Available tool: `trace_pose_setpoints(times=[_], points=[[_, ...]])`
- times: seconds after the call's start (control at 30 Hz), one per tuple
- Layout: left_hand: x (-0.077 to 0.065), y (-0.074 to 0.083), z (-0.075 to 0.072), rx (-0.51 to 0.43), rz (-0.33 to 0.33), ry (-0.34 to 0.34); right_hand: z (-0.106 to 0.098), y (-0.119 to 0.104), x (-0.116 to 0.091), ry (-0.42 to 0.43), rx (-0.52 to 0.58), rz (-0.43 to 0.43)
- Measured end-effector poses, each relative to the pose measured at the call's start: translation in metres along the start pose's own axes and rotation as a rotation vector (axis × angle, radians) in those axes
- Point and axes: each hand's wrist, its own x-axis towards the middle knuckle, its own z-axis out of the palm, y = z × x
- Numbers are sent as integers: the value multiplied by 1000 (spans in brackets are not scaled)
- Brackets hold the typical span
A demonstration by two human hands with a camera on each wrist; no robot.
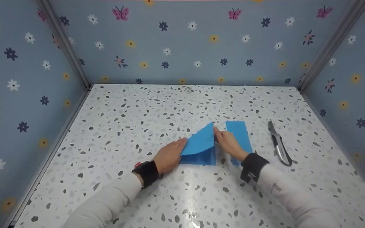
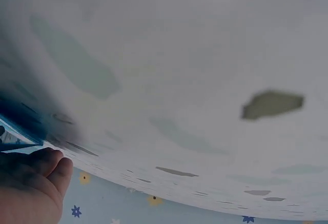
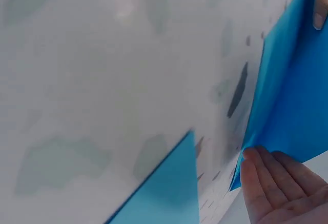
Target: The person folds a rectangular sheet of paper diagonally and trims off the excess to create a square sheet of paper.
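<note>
A blue sheet of paper [image 1: 198, 141] lies folded on the table, its upper layer raised and bowed above the flat lower one. Along its left edge rests my left hand [image 1: 169, 155], fingers extended and close together; the left wrist view shows part of this hand [image 2: 38, 188] beside the blue edge. At the raised layer's right side, my right hand [image 1: 230, 144] pinches the paper near the upper corner. In the right wrist view the right hand's fingertips [image 3: 251, 155] meet the paper's edge, with the thumb hidden.
A separate blue strip [image 1: 239, 134] lies right of the sheet, partly under my right forearm. Farther right is a utility knife [image 1: 280, 144] with a silver and black handle. Flower-patterned panels [image 1: 182, 41] enclose the speckled table [image 1: 131, 126] at the back and sides.
</note>
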Motion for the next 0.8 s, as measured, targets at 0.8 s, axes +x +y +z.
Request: trace_pose_setpoints(times=[0.8], points=[[-36, 27, -56, 388, 246, 162, -29, -40, 27, -210, 627, 216]])
